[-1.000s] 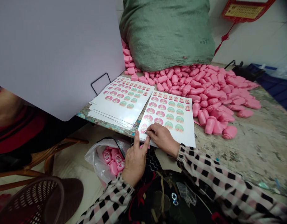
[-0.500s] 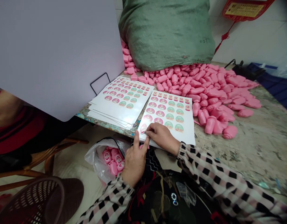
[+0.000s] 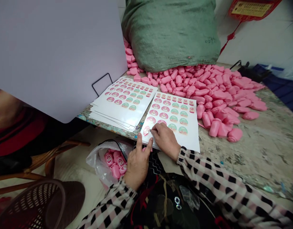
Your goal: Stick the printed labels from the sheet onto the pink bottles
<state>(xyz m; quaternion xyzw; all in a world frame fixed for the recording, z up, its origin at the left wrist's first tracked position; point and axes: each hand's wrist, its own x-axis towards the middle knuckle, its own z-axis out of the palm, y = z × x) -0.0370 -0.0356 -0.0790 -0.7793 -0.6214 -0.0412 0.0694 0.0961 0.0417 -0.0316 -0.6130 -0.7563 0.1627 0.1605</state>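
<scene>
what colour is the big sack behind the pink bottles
The sack is a muted green; the head view shows it best.

Nothing legible, tiny print on sticker sheet (image 3: 169, 115), blurred marks on green sack (image 3: 171, 35), red hanging (image 3: 252, 9)

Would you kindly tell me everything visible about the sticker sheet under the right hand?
The sticker sheet is white, flat, apparently paper, with pink and green stickers and small reddish ones along its far edge. It lies on the table beside similar sheets. The right hand touches its near part, fingertips beside a pink oval sticker.
</scene>
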